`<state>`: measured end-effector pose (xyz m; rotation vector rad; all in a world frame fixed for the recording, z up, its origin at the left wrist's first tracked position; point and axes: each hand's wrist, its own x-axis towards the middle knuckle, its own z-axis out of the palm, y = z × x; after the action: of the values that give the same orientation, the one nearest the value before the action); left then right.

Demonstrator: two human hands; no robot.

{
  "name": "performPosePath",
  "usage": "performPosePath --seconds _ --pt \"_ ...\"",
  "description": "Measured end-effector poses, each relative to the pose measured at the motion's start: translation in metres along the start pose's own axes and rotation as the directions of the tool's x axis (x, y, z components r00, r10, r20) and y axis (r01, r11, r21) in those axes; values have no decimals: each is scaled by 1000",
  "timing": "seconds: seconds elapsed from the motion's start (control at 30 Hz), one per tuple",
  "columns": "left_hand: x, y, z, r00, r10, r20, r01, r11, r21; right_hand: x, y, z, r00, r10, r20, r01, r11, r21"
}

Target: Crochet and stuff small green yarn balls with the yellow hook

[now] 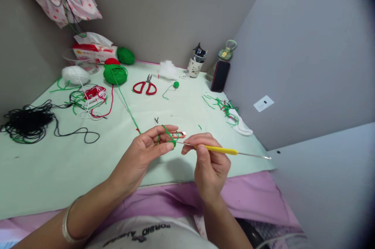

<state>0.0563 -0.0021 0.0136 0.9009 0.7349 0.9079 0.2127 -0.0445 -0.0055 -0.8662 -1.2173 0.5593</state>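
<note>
My left hand [148, 148] pinches a small green crochet piece [172, 143] between thumb and fingers, with green yarn [125, 102] looped over the forefinger and running back to a green yarn ball [115, 73]. My right hand [209, 161] is closed round a crochet hook with a yellow handle [221, 150]; its metal tip meets the green piece, and its other end points right. Both hands hover above the pale green table [58, 167], close to its front edge.
Red scissors [144, 87], a small green ball [175, 84], white stuffing [168, 69], a jar [195, 65] and a dark phone [220, 76] sit farther back. A black yarn tangle [27, 124], a white ball [75, 74] and a tissue box [93, 52] lie left. Yarn scraps [227, 108] lie right.
</note>
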Motion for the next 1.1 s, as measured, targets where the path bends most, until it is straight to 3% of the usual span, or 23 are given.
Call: performPosePath --seconds 0.57,1.1 --pt "2 -3 -3 1000 -3 14 2 1000 14 -2 3 0 998 55 -8 -54 993 107" --pt "1 -7 -6 999 52 -14 -52 998 43 -1 1 -1 999 38 17 -39 999 33"
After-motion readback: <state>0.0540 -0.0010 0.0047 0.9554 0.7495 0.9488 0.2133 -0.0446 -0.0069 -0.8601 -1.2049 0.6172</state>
